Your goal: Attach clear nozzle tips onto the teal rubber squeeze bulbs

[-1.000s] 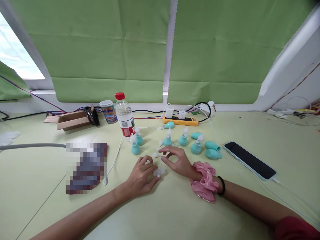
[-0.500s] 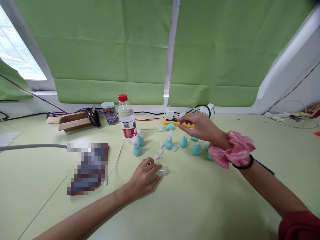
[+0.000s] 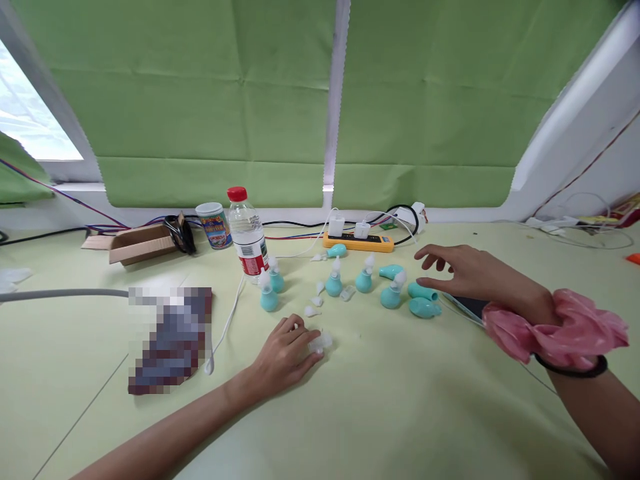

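Observation:
My left hand (image 3: 287,353) rests on the table, thumb and fingers closed around a small clear plastic piece (image 3: 321,342). Just beyond it lie white nozzle tips (image 3: 312,311). Several teal squeeze bulbs with translucent nozzles stand upright, among them one in the middle (image 3: 334,285) and one to the right (image 3: 391,297). My right hand (image 3: 463,268) hovers at the right, thumb and fingers apart with nothing between them. Nearest to it are a bare teal bulb (image 3: 425,307) lying on its side and another teal bulb (image 3: 423,291) with its open end showing.
A red-capped water bottle (image 3: 249,237), a can (image 3: 214,227) and an open cardboard box (image 3: 143,245) stand at the back left. Behind the bulbs lies a yellow power strip (image 3: 359,242) with cables. A dark phone-like object (image 3: 467,307) is partly under my right wrist.
My right hand has moved right and nearer, from above the power strip to beside the loose teal bulbs. My left hand keeps the clear piece in nearly the same spot. The view has shifted slightly.

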`<act>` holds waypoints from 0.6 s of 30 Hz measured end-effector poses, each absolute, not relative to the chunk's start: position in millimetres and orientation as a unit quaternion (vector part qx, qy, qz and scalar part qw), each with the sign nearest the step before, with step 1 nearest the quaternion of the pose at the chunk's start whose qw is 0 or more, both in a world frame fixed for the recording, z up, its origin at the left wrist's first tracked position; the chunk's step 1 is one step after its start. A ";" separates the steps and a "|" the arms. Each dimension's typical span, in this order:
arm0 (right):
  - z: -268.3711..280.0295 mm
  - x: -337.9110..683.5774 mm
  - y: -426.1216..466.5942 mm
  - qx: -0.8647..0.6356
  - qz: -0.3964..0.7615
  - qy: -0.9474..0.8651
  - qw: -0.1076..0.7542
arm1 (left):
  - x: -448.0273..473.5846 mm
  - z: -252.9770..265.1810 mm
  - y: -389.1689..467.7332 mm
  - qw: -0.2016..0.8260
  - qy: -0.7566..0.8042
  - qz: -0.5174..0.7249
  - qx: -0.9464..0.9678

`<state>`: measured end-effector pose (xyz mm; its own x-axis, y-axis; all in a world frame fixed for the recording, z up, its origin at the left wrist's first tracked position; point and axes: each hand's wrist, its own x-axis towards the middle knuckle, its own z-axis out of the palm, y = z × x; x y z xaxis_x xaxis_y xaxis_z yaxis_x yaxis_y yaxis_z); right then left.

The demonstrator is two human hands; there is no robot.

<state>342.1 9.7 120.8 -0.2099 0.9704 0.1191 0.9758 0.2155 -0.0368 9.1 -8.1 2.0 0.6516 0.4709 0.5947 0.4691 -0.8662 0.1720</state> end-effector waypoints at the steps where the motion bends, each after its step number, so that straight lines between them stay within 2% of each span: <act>1: 119.6 345.0 10.1 -0.626 -0.014 -0.778 0.051 | 9.0 1.5 -8.0 0.003 0.259 0.327 0.909; 8: 86.6 364.1 22.1 -0.643 0.060 -0.763 -0.036 | 8.3 3.6 -9.7 0.021 0.271 0.344 0.899; 13: 68.3 368.1 38.0 -0.680 0.042 -0.731 -0.036 | 9.4 10.6 -12.7 0.056 0.292 0.334 0.894; 18: 56.9 377.6 49.6 -0.685 0.066 -0.725 -0.034 | 9.6 8.5 -12.0 0.048 0.308 0.328 0.892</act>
